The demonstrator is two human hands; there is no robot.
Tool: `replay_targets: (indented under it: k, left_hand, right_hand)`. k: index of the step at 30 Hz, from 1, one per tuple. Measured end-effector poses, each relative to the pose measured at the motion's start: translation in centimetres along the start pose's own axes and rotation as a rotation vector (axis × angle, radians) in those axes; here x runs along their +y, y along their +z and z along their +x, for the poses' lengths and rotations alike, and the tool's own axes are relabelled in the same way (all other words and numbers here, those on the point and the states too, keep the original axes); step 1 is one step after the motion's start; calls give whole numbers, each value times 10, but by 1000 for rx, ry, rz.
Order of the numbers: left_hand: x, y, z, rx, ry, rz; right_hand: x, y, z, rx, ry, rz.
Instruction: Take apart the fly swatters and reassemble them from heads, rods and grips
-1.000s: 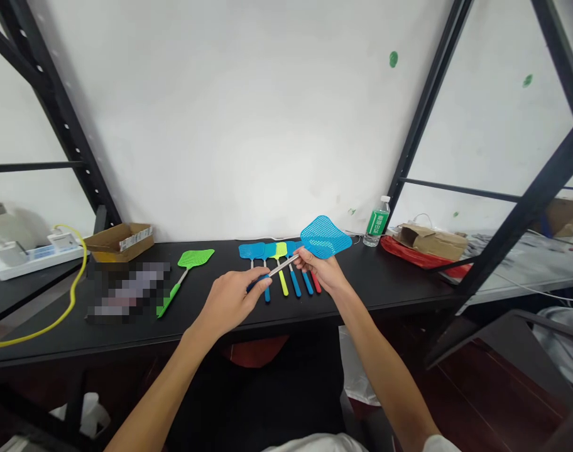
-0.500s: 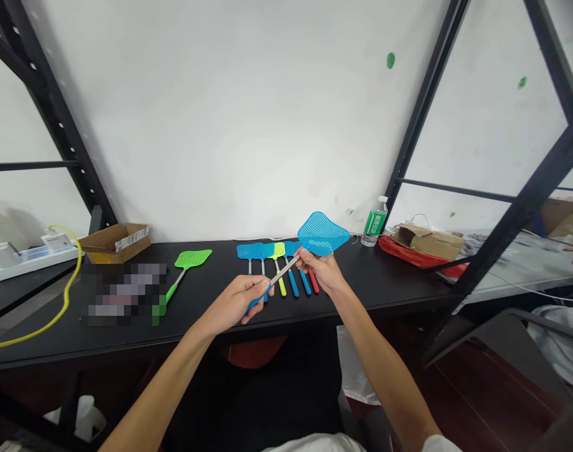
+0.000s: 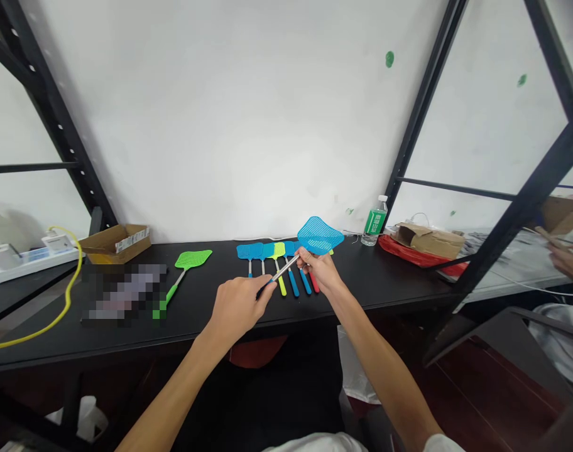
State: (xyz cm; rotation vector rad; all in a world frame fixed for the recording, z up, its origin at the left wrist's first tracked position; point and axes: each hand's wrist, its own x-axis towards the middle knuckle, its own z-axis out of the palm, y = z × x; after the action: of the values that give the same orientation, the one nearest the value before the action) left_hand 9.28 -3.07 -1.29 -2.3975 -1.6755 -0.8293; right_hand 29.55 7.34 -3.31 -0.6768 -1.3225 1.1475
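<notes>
Both hands hold a blue fly swatter [image 3: 319, 235] tilted above the table. My left hand [image 3: 242, 306] is wrapped round its blue handle, back of the hand upward, hiding most of the grip. My right hand [image 3: 318, 265] pinches the metal rod just below the mesh head. Behind them a row of several fly swatters lies on the table: a blue one [image 3: 249, 251] at the left end, a yellow one [image 3: 279, 250] in the middle, and a red handle [image 3: 313, 282] at the right. Apart to the left lies a green fly swatter [image 3: 193, 258].
An open cardboard box [image 3: 118, 243] and a blurred-out patch are on the left of the black table [image 3: 362, 282]. A yellow cable [image 3: 68, 282] hangs by a power strip [image 3: 36, 260]. A water bottle [image 3: 375, 221] stands back right. Another person's hand [image 3: 569, 260] shows far right.
My left hand has rolled over on the handle, its back now turned up. The swatter's head has dipped and shifted slightly left; my right hand stays on the rod.
</notes>
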Motion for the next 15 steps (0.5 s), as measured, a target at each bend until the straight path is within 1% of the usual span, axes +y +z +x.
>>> replay_targets:
  k: [2,4,6,8,10,15]
  left_hand:
    - [-1,4,-1,25,6,106]
    - [-3,8,-2,55,18,156]
    - [-5,9,-3,85,27,167]
    - [-5,7,-4,88,26,134]
    - [-5,2,-3,42,21,52]
    - [-11,-13,2,-175,40,-248]
  right_hand:
    - [3,-1,2,14,15,-7]
    - [5,-3,3,23,9,-15]
    - [6,-5,4,26,-5,-21]
    - [6,-7,5,26,-17,-18]
    - [5,-9,5,33,-28,-13]
    - [-4,-21,10,73,-37,-7]
